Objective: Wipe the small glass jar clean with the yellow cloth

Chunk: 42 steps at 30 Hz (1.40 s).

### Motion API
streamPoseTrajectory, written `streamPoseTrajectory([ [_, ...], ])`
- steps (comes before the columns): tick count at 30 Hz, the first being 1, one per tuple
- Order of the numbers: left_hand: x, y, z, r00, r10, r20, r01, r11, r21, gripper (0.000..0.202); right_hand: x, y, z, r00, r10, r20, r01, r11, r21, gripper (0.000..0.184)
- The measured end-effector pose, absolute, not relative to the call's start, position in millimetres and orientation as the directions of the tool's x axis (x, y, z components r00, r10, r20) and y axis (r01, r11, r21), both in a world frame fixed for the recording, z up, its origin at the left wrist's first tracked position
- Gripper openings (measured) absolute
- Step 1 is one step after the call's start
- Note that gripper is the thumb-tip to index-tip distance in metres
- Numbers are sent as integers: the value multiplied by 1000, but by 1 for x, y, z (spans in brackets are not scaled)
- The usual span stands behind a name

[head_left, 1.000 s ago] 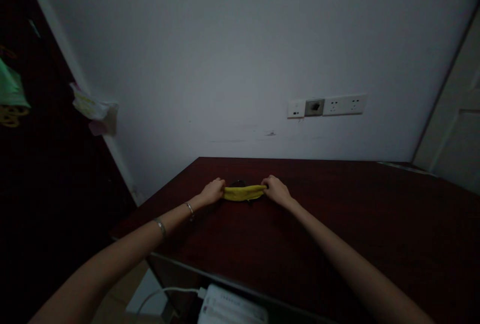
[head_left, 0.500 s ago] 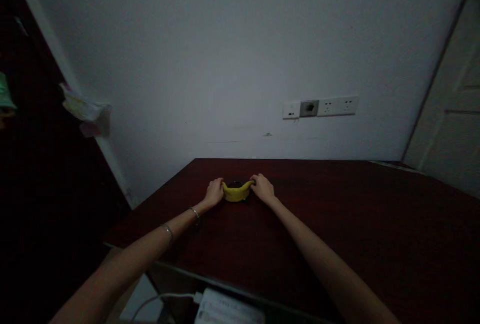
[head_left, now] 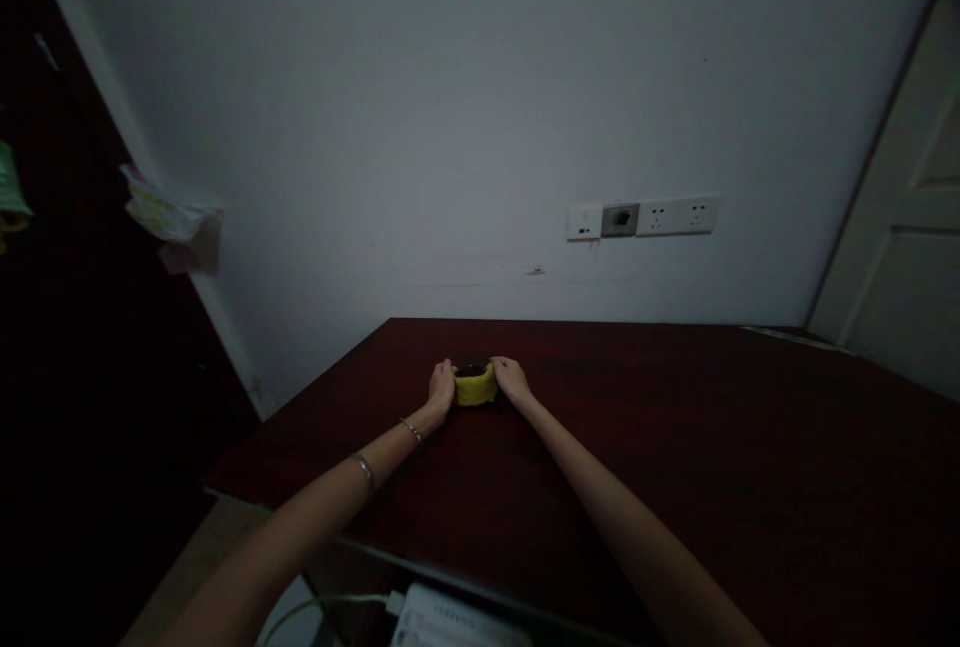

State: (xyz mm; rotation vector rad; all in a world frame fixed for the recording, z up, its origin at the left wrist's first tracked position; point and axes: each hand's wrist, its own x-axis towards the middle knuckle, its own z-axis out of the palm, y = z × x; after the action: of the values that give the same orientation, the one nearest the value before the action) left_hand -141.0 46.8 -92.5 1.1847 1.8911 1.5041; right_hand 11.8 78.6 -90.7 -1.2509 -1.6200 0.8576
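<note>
A yellow cloth (head_left: 475, 391) curves around the near side of a dark, rounded object (head_left: 472, 370) on the reddish-brown table (head_left: 637, 427). My left hand (head_left: 442, 386) is closed on the cloth's left end, pressed against the side of the dark object. At the other end, my right hand (head_left: 511, 382) grips the cloth with bent fingers. Only the top of the dark object shows above the cloth, so I cannot tell its kind. Two bracelets circle my left forearm and wrist.
The table's back edge meets a pale wall with sockets (head_left: 645, 217). Below the front edge, a white box-shaped device (head_left: 454, 619) has a white cable (head_left: 337, 599) plugged in. A dark door (head_left: 90, 327) stands left, and a pale door (head_left: 907, 227) right.
Both hands have moved inward, closer together. The cloth's ends, which stuck out to either side, now bend back along the sides of the dark object.
</note>
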Motion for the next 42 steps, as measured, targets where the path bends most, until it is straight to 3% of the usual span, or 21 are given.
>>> streamPoseTrajectory([
  [12,-127,63,-96,-607,794,10,74,44,996,43,-21,77,-92,67,992,110,75,105,-992,40],
  [23,-122,63,-93,-649,761,-4,-37,-26,999,40,-34,71,-92,141,990,-15,-1,-15,-1000,43],
  [32,-98,67,-71,-518,853,-64,-194,-44,980,47,-6,63,-69,182,982,48,41,42,-998,41],
  [42,3,64,-60,-254,963,-90,-316,5,949,45,99,56,-55,342,936,86,68,67,-995,46],
])
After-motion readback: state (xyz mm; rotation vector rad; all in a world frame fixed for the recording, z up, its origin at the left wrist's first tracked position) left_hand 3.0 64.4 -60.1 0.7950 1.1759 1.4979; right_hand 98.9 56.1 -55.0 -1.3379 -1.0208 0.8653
